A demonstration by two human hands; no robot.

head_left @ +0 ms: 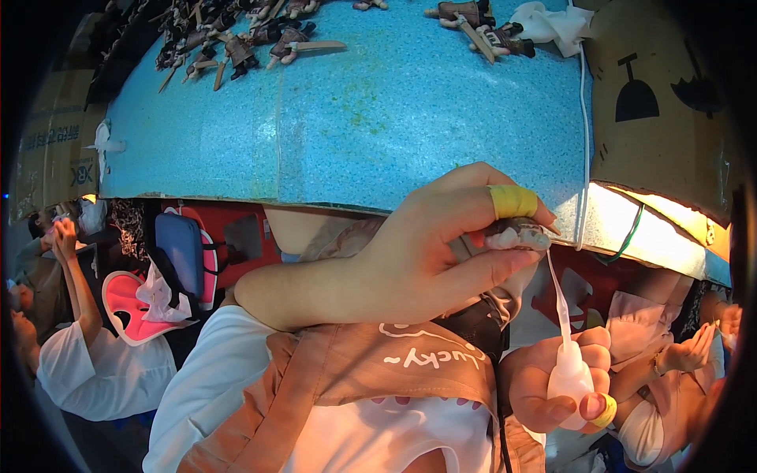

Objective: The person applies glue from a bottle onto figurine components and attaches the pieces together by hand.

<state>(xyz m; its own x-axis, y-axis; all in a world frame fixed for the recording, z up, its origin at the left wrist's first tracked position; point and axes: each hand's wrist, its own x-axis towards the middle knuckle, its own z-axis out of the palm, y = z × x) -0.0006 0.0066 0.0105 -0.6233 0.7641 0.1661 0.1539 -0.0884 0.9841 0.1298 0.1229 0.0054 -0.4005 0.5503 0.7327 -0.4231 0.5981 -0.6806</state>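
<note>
My left hand (445,244), with yellow tape on one finger, pinches a small figurine (516,235) between thumb and fingers just past the table's near edge. Its dark and pale parts show, but the fingers cover most of it. Lower right, my right hand (532,386) wraps round a small white squeeze bottle (569,378), also with yellow tape on a finger. The bottle's long thin nozzle points up, and its tip comes up against or very close to the figurine; I cannot tell if they touch.
Several brown-clothed figurines (238,52) lie heaped on the blue tabletop (331,118) at the far left. Others (465,14) lie near crumpled white tissue (552,25) at the far right. A white cord (583,142) runs down the right side beside cardboard (654,150). People sit at both sides.
</note>
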